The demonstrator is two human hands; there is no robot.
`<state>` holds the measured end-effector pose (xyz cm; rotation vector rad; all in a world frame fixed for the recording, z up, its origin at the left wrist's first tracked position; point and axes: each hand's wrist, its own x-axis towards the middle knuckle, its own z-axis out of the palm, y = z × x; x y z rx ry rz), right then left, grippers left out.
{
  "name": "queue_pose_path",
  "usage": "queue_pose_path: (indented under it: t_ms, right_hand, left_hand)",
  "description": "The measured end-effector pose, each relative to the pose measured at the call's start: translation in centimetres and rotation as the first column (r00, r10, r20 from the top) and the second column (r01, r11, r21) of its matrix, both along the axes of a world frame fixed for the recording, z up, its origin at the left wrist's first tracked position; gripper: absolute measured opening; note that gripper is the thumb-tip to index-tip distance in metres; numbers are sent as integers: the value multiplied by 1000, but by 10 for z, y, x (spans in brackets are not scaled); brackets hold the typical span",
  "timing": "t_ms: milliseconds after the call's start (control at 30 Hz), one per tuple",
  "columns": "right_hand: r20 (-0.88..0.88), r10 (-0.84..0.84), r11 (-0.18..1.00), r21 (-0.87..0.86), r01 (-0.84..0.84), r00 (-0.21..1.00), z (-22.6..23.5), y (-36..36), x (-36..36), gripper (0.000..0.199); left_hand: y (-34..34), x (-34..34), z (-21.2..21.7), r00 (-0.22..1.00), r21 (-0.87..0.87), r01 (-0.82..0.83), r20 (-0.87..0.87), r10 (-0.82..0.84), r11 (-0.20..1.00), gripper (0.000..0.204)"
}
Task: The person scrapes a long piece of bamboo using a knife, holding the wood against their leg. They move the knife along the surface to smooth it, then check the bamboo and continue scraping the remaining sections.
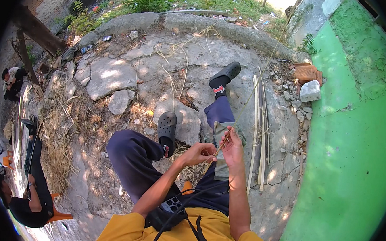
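Between my hands runs a long, thin, pale strip that looks like split bamboo. It stretches from my fingers up toward the far right, past the stone edge. My left hand pinches its near part, thumb and fingertips together. My right hand is turned palm up just to the right, fingers curled round the strip. Whether either hand also holds a small blade cannot be made out. A grey-green cloth lies over my right leg, under the hands.
Several long split strips lie on the ground to my right. Curled thin strips lie ahead on cracked concrete. A green wall bounds the right, with a white block by it. People sit at the left, one on an orange chair.
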<state>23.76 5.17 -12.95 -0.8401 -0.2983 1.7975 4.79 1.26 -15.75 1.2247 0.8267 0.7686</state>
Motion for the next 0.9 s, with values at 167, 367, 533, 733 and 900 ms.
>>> queue_pose_path:
  t_ms: [167, 367, 533, 733, 900]
  right_hand:
    - [59, -37, 997, 77, 32, 998, 1, -5, -8, 28]
    - [170, -80, 985, 162, 52, 982, 10, -9, -20, 31]
    - [231, -104, 972, 227, 51, 967, 9, -11, -23, 29]
    - [275, -112, 974, 221, 51, 955, 11, -12, -20, 28]
    - [373, -117, 977, 210, 39, 920, 17, -16, -21, 26]
  left_hand:
    - [0, 0, 3, 996, 15, 29, -80, -27, 999, 28]
    - [0, -1, -1, 998, -26, 40, -48, -41, 999, 27]
    - [1, -1, 1, 996, -3, 47, -76, -47, 999, 26]
    - [2, -2, 0, 995, -1, 84, -46, -84, 996, 35]
    - [0, -2, 1, 1000, 13, -3, 3, 3, 1000, 46]
